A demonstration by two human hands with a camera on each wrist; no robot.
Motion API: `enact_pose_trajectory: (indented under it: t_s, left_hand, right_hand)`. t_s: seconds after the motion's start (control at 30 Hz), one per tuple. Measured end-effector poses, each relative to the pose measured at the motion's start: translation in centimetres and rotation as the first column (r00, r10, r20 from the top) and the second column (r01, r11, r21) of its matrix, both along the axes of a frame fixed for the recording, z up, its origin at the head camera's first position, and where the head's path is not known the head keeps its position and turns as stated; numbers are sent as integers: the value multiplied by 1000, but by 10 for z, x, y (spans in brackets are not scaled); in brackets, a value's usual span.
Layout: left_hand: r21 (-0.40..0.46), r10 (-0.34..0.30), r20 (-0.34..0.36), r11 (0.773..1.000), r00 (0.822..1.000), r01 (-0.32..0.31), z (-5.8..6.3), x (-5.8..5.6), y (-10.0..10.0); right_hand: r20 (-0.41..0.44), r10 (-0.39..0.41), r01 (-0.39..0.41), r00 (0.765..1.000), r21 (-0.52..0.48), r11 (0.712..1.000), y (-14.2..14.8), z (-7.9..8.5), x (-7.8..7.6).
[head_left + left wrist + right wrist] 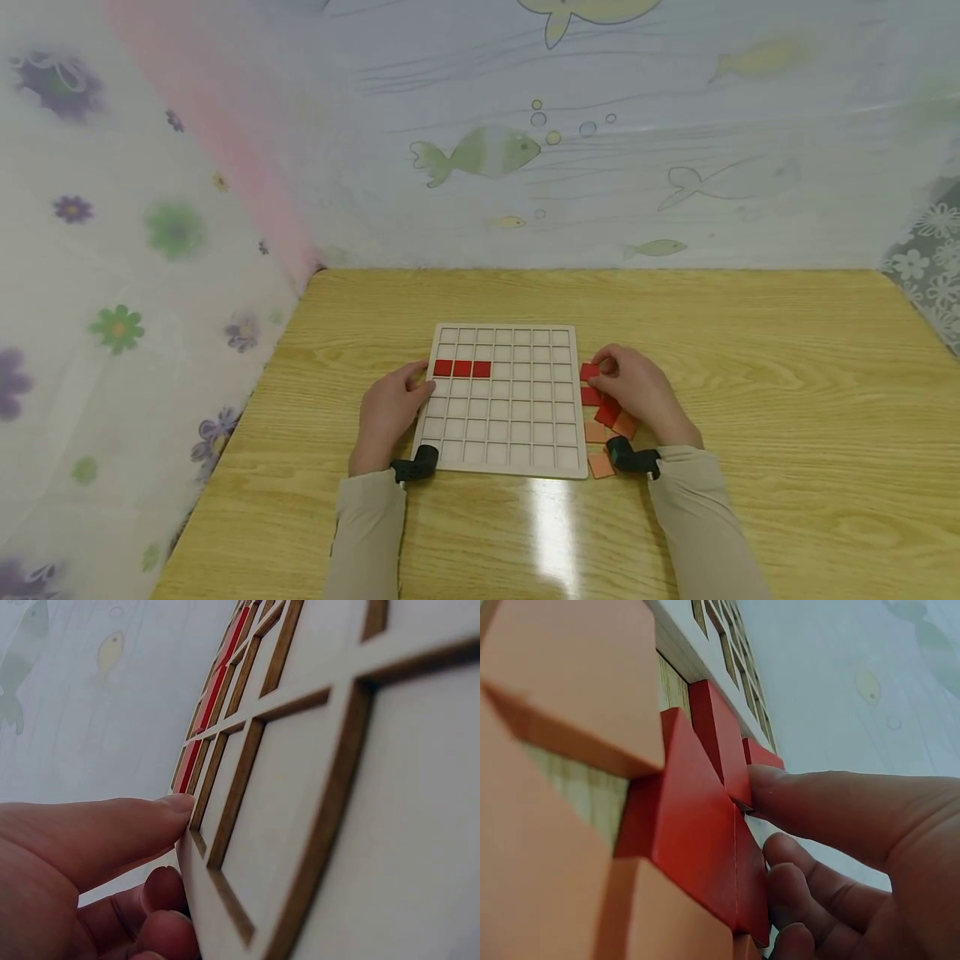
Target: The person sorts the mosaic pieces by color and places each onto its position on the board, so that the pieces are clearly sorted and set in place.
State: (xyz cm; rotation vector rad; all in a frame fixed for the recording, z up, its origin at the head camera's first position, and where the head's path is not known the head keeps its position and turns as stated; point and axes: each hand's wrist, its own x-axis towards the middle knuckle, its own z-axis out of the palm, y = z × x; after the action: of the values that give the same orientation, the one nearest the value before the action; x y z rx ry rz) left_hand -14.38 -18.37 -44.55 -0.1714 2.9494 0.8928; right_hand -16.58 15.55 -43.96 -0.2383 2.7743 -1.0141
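Note:
A pale wooden grid board (521,408) lies on the table with three red tiles (462,368) in neighbouring cells at the left of its third row. My left hand (390,412) holds the board's left edge, thumb (169,810) at the rim beside the red tiles and other fingers curled at its side. Along the right edge, my right hand (637,387) pinches a square red tile (589,372) between thumb and forefinger; the forefinger is hidden behind the thumb in the right wrist view. Two more red tiles (697,825) lie below that hand, one askew.
Several orange tiles (595,432) lie by the board's lower right edge, one partly under the right hand. A wood-grain table (787,400) extends around the board. A fish-patterned wall covering (600,192) rises behind it, and a flowered one (150,275) stands at the left.

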Motion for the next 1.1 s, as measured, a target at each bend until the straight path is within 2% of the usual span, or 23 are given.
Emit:
enact_pose_trajectory:
  t_s: [0.4, 1.1]
  left_hand:
    - [1, -5, -3, 1000, 1000, 5, -2, -1, -1]
    - [7, -8, -26, 1000, 1000, 8, -4, -1, -1]
  right_hand:
    - [-46, -6, 5, 999, -12, 1000, 0, -2, 0]
    - [-17, 1, -1, 1000, 8, 1000, 2, -2, 0]
